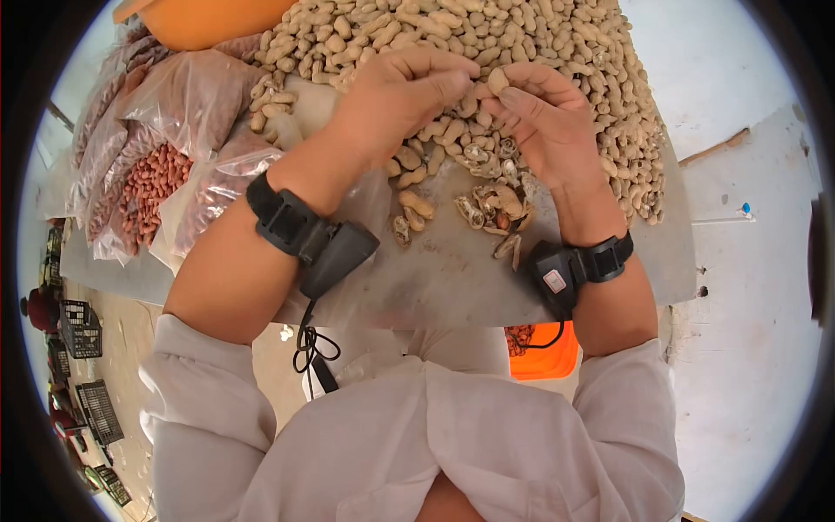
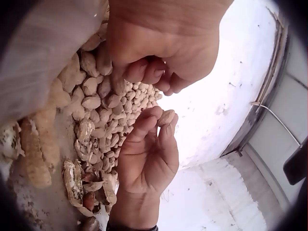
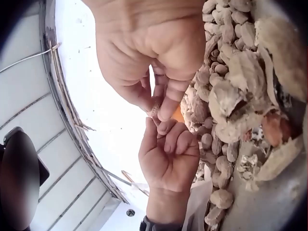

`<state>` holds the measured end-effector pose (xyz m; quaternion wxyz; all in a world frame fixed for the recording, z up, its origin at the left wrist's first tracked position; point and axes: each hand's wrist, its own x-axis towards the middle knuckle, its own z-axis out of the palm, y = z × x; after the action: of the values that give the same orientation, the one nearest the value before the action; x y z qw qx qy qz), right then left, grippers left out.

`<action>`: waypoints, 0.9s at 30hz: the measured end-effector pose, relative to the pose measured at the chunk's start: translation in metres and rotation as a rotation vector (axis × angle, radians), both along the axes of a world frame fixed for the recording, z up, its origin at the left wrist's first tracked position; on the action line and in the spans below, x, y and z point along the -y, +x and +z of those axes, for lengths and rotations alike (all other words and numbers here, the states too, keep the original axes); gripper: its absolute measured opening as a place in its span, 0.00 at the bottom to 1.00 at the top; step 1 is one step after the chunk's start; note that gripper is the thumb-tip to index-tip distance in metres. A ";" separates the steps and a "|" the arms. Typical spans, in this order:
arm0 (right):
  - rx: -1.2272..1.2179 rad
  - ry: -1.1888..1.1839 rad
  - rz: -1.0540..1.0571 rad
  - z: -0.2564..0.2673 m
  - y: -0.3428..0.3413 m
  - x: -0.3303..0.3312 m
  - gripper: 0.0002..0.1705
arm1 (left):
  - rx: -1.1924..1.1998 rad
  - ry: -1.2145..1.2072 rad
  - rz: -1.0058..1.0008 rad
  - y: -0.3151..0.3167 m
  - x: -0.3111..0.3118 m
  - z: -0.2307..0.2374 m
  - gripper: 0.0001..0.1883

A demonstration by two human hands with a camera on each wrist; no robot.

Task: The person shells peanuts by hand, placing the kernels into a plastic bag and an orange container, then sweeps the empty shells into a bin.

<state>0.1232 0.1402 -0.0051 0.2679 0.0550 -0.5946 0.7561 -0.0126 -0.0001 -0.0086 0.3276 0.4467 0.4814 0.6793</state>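
Note:
In front of the peanut heap [image 1: 513, 35], my two hands meet fingertip to fingertip. My right hand [image 1: 557, 126] pinches a peanut in its shell [image 1: 497, 82] between thumb and forefinger; the left wrist view shows the same peanut [image 2: 166, 117] at the fingertips. My left hand [image 1: 396, 100] has its fingers curled, with the tips right at that peanut; nothing shows inside its curl in the right wrist view. Below the hands lie broken shells [image 1: 470, 213], with a reddish kernel [image 1: 503, 221] among them. A few whole peanuts [image 1: 417, 204] lie to their left.
Clear plastic bags [image 1: 187, 100] with red kernels [image 1: 155, 187] stand on the left of the grey tabletop [image 1: 409, 291]. An orange basin [image 1: 204, 22] is at the back left. Another orange container [image 1: 552, 355] sits below the front edge. A white wall [image 1: 757, 278] rises at right.

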 end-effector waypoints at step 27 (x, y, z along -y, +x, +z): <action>0.067 0.319 -0.277 0.007 0.005 0.021 0.09 | -0.188 -0.014 0.160 0.010 0.001 0.002 0.12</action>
<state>0.1280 0.1193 0.0015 0.3375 -0.0107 -0.7173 0.6095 -0.0031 -0.0012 -0.0067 0.2287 0.4665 0.5487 0.6550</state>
